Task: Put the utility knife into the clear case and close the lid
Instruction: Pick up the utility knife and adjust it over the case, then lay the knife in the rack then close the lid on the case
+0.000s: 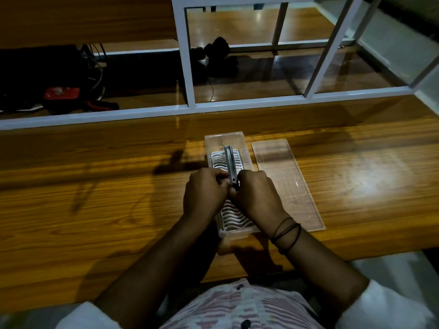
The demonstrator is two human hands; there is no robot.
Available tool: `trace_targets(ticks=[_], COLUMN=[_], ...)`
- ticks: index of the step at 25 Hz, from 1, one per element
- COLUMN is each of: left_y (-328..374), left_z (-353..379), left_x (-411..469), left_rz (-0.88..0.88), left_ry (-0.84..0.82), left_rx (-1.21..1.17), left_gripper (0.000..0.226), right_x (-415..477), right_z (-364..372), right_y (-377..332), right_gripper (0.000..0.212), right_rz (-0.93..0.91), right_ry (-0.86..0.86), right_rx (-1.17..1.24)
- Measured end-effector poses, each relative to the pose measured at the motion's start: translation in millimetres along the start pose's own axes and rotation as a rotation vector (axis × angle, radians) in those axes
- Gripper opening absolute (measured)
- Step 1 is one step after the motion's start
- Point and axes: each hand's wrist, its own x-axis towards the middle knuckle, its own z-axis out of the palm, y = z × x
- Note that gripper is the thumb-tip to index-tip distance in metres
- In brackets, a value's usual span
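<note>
The grey utility knife (230, 160) points away from me, held just over the clear case (213, 143), which lies open on the wooden table and has a white ribbed insert (235, 220) inside. My left hand (204, 191) and my right hand (257, 193) both grip the knife's near end, thumbs meeting at its tail. The hands cover the middle of the case. Flat on the table, directly right of the case, lies the clear lid (287, 184).
A white metal frame (190, 67) runs along the table's far edge. Beyond it, on the left, sit black bags, cables and a red box (61, 93); a dark bundle (218, 51) lies further back. The table's near edge is at my lap.
</note>
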Motion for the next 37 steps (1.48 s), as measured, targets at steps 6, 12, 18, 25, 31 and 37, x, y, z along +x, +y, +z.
trace_targets(ticks=[6,12,18,25,31,37], left_y=[-11,-21,-25,-32,-38,-41], left_z=[-10,-2,-1,-5,-6,-3], left_x=[7,12,16,20,22,27], left_rz=[0.103,0.12,0.126,0.106,-0.075,-0.168], left_ry=[0.143,0.147,0.126,0.136,0.06,0.011], left_rx=[0.031,0.011,-0.005,-0.083,-0.262,-0.37], left_gripper=[0.024,0.027,0.029,0.028,0.026,0.027], right_x=[6,12,12,18,25,27], right_z=[10,18,18,-12,-20,-9], right_y=[-16,-16,-16,32,110,108], right_gripper=[0.018,0.018,0.017,0.019,0.044,0.082], right_rz=[-0.012,0.012,0.014,0.05,0.327,0.455], right_ry=[-0.11,-0.13,-0.122,0.21,0.132,0.009], right_rx=[-0.055,-0.066,-0.065,0.094,0.003,-0.168])
